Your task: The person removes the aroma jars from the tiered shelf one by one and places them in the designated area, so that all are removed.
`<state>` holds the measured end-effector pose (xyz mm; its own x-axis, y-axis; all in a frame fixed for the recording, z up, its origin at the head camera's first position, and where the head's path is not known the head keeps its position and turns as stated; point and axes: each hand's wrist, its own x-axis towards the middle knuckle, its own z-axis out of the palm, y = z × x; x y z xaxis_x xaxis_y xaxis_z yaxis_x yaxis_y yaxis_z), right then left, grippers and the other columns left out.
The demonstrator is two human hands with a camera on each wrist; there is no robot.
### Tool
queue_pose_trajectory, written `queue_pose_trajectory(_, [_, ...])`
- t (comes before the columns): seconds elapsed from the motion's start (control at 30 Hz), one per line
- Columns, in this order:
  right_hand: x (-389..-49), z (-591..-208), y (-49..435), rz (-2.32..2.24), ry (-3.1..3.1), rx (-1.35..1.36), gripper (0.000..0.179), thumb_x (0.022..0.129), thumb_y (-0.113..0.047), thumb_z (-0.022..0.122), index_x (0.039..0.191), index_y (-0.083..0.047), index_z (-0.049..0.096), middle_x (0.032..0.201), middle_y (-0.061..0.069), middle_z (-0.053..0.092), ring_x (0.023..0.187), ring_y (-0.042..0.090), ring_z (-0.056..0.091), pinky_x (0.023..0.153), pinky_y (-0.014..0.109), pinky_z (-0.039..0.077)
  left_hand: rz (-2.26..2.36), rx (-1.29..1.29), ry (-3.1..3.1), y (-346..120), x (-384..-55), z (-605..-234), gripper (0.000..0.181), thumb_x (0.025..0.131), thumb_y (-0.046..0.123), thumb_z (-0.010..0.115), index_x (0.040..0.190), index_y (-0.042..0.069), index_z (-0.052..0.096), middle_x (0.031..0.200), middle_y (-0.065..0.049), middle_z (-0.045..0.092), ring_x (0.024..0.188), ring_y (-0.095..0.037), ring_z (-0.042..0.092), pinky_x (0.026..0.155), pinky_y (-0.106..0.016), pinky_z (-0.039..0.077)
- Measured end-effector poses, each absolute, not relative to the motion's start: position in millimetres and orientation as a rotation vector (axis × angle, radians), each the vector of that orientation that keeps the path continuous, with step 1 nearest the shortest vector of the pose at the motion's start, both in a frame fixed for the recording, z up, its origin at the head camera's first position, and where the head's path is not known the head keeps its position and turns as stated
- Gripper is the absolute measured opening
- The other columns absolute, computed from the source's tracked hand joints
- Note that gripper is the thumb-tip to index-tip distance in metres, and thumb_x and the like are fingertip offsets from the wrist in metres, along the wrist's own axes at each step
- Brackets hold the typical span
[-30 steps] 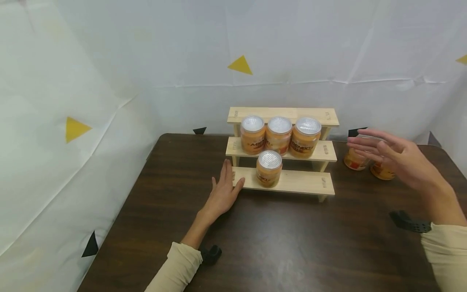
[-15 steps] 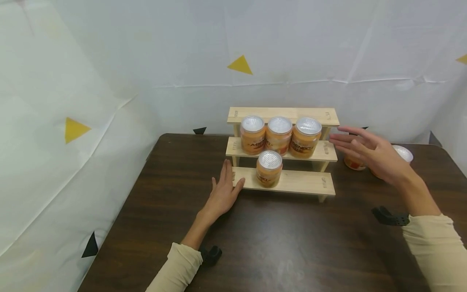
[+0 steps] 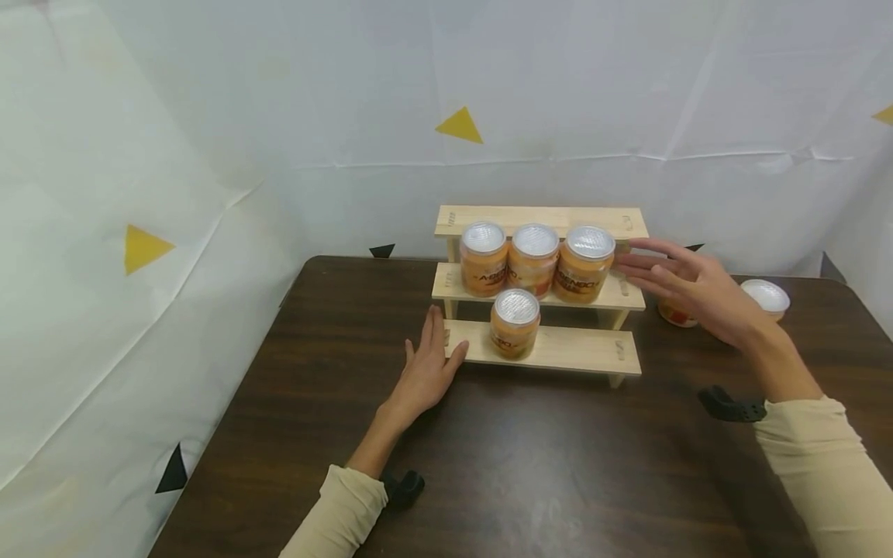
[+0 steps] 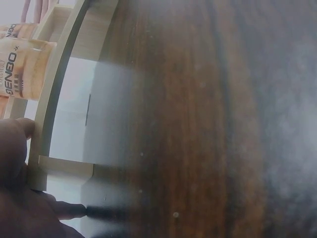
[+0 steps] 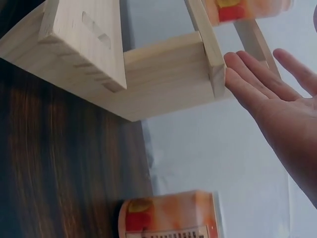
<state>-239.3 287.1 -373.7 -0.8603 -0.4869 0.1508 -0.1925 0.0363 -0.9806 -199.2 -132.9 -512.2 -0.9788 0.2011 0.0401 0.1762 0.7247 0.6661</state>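
A three-step wooden rack [image 3: 582, 347] stands on the table. Three orange jars with silvery lids, a left jar [image 3: 484, 273], a middle jar [image 3: 532, 275] and a right jar [image 3: 579, 280], line its middle step. One more jar [image 3: 515, 335] sits on the bottom step. My left hand [image 3: 420, 376] rests against the left end of the bottom step, thumb along its front. My right hand [image 3: 708, 298] reaches to the right end of the middle step with straight fingers. In the right wrist view, its fingertips [image 5: 233, 62] meet the step's end, holding nothing.
Two more jars stand on the dark table [image 3: 558, 465] right of the rack: one jar [image 3: 675, 313] partly behind my right hand, another jar [image 3: 766, 296] behind its wrist. White sheeting [image 3: 363, 93] walls the back and sides. The rack's top step [image 3: 540, 216] is bare.
My right hand has moved left, from over the two table jars to the rack's right end. One jar's lid has come into view behind it. My left hand has stayed put.
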Motion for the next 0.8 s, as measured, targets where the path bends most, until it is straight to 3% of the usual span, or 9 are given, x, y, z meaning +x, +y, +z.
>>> queue_pose_trajectory(0.17, [-243, -373, 275, -1.762, 2.248, -0.656, 0.053, 0.117, -0.01, 0.051, 0.169, -0.008, 0.04, 0.16, -0.006, 0.06, 0.138, -0.003, 0.062, 0.108, 0.017, 0.052, 1.173, 0.329, 2.873, -133, -193, -506, 0.092, 0.117, 0.058, 0.041, 0.175, -0.002, 0.001, 0.184, -0.024, -0.002, 0.17, -0.041, 0.011, 0.126, -0.082, 0.003])
queue_pose_trajectory(0.3, [-247, -371, 264, -1.666, 2.316, -0.605, 0.06, 0.116, -0.014, 0.055, 0.173, -0.011, 0.034, 0.173, 0.016, 0.044, 0.137, -0.006, 0.059, 0.107, 0.012, 0.048, 1.166, 0.325, 2.873, -134, -194, -510, 0.094, 0.116, 0.062, 0.04, 0.175, -0.002, 0.002, 0.184, -0.023, -0.001, 0.17, -0.039, 0.01, 0.126, -0.082, 0.003])
queue_pose_trajectory(0.4, [-251, -371, 257, -1.655, 2.299, -0.568, 0.066, 0.116, -0.015, 0.057, 0.175, -0.01, 0.028, 0.175, 0.028, 0.033, 0.148, 0.004, 0.052, 0.106, 0.011, 0.047, 1.155, 0.32, 2.874, -134, -196, -513, 0.094, 0.116, 0.062, 0.04, 0.175, 0.0, 0.001, 0.185, -0.02, -0.003, 0.171, -0.035, 0.008, 0.127, -0.08, 0.003])
queue_pose_trajectory(0.53, [-255, -370, 250, -1.584, 2.376, -0.543, 0.068, 0.114, -0.02, 0.061, 0.175, -0.013, 0.03, 0.173, 0.025, 0.04, 0.157, 0.026, 0.044, 0.105, 0.011, 0.044, 1.13, 0.316, 2.881, -134, -198, -514, 0.091, 0.117, 0.058, 0.041, 0.176, 0.003, -0.001, 0.185, -0.018, -0.004, 0.171, -0.032, 0.006, 0.128, -0.08, 0.003])
queue_pose_trajectory(0.8, [-259, -365, 234, -1.511, 2.425, -0.636, 0.069, 0.113, -0.016, 0.061, 0.174, -0.008, 0.029, 0.168, 0.02, 0.045, 0.156, 0.035, 0.043, 0.108, 0.012, 0.042, 1.074, 0.302, 2.89, -134, -203, -518, 0.089, 0.118, 0.054, 0.043, 0.176, 0.004, -0.004, 0.185, -0.017, -0.006, 0.171, -0.03, 0.005, 0.128, -0.08, 0.003])
